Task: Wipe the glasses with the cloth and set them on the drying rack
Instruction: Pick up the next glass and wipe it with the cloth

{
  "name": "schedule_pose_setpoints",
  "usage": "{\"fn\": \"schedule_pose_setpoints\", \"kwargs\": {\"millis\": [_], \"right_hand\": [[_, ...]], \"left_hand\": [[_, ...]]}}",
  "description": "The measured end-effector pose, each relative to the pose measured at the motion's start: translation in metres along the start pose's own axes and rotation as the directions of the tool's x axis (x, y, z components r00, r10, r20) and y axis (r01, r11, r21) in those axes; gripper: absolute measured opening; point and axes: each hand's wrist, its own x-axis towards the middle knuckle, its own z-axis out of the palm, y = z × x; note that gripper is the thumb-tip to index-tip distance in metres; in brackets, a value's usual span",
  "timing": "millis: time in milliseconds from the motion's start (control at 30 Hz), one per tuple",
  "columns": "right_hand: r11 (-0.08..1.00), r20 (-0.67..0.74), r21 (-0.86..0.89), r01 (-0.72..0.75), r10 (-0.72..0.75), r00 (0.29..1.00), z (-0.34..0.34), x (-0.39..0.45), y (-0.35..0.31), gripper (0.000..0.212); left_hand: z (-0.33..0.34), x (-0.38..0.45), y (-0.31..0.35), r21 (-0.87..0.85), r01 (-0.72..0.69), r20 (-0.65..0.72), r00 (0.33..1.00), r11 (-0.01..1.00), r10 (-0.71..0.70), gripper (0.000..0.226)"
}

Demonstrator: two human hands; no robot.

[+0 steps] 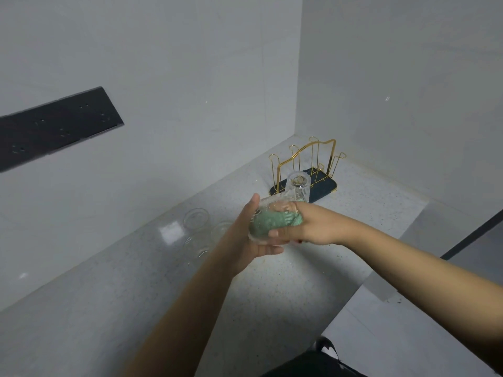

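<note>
Left hand [249,238] cradles a clear glass [265,219] on its side above the counter [272,295]. Right hand [310,227] grips the green cloth [268,223] inside it. Beyond, three glasses [196,219] stand left; one upturned glass [298,187] sits on the gold drying rack [307,159] in the wall corner, bare counter between.

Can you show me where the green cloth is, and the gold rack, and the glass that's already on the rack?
green cloth [265,223], head view: middle of the cloth inside the held glass.
gold rack [330,156], head view: its tall arched frame.
glass on the rack [298,187], head view: its ribbed side.
</note>
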Motion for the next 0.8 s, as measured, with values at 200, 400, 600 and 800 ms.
{"fn": "schedule_pose_setpoints", "kwargs": {"millis": [200,400,600,800], "right_hand": [[0.747,0.009,0.653,-0.121,0.152,0.988,-0.001,-0.005,-0.002,0.030],[0.980,0.013,-0.198,0.019,-0.017,1.000,0.000,-0.002,0.000,0.026],[0.820,-0.038,0.566,-0.085,0.129,0.991,-0.005,-0.004,0.002,0.035],[0.701,0.145,-0.696,0.155,-0.074,0.987,-0.002,-0.018,-0.002,0.044]], "left_hand": [[0.005,-0.005,-0.001,-0.011,-0.278,-0.100,0.956,0.961,0.275,0.063],[0.004,-0.003,0.006,-0.030,0.049,0.008,0.999,0.998,-0.049,0.057],[0.011,-0.003,-0.005,-0.012,-0.227,-0.047,0.973,0.974,0.227,0.084],[0.007,-0.008,0.005,-0.116,-0.008,0.033,0.999,0.993,0.012,0.050]]}}
